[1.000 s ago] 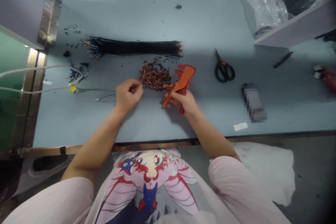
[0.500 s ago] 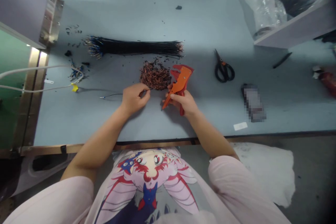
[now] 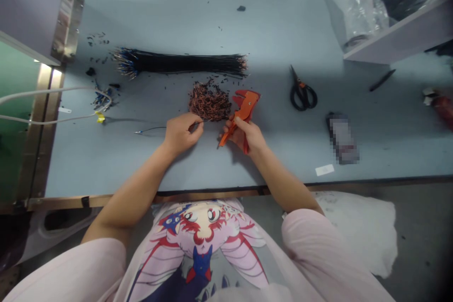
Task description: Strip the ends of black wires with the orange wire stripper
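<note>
A thin black wire (image 3: 153, 128) is pinched in my left hand (image 3: 182, 133); its blue-and-silver tip points left, and the other end sticks out to the right past my fingers. My right hand (image 3: 249, 137) is wrapped round the handles of orange-and-red wire strippers (image 3: 244, 106), whose jaws face up and left. Just above and between my hands lies a tangled heap of coppery-brown wire scraps (image 3: 209, 101). Behind the heap rests a long bundle of black wires (image 3: 187, 63), with blue ends at the left and bare copper ends at the right.
Black-handled scissors (image 3: 302, 94), a phone (image 3: 342, 139), a white label (image 3: 324, 170) and a black pen (image 3: 382, 80) lie to the right. Blue terminals (image 3: 102, 96) and a looped white cable (image 3: 53, 89) are at the left. Plastic bags (image 3: 361, 4) occupy the far right.
The wire strippers have shifted slightly, with my right thumb now higher up on the handle. My left hand and the wire have hardly moved.
</note>
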Demonstrator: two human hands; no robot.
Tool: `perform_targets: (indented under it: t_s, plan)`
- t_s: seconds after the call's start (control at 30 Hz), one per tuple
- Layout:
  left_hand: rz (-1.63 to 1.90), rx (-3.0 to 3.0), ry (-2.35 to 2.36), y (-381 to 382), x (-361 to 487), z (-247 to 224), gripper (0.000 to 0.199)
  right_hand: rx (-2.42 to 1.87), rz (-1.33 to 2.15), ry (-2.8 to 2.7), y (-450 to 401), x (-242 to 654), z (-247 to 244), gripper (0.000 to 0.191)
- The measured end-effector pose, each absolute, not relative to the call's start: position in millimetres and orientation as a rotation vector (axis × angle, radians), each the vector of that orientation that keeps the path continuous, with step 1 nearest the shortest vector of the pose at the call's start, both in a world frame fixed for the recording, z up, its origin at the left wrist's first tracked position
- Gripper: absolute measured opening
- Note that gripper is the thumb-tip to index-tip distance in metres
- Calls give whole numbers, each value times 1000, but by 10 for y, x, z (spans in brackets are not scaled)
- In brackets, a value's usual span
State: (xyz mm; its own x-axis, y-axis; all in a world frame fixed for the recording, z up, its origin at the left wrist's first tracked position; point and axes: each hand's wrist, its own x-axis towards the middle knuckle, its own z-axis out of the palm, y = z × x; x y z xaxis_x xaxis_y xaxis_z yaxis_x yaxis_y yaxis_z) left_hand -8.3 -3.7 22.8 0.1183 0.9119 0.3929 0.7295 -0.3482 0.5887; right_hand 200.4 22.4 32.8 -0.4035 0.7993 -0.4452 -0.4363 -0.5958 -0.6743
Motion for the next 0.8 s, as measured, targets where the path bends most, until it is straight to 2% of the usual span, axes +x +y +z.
perform_targets:
  t_s: [0.33,0.6,0.8]
  plan:
    - [1091,2125,1611,-30,-77,236,7,-1042,1953,-688,190,2003,288,35]
    - [1434,1943,1603,0,-106,244,7,-1010,2247,-913,92,2014,306,33]
    - [1490,1825,1526,-4,-92,270,3,-946,2366,-876,45,1990,341,33]
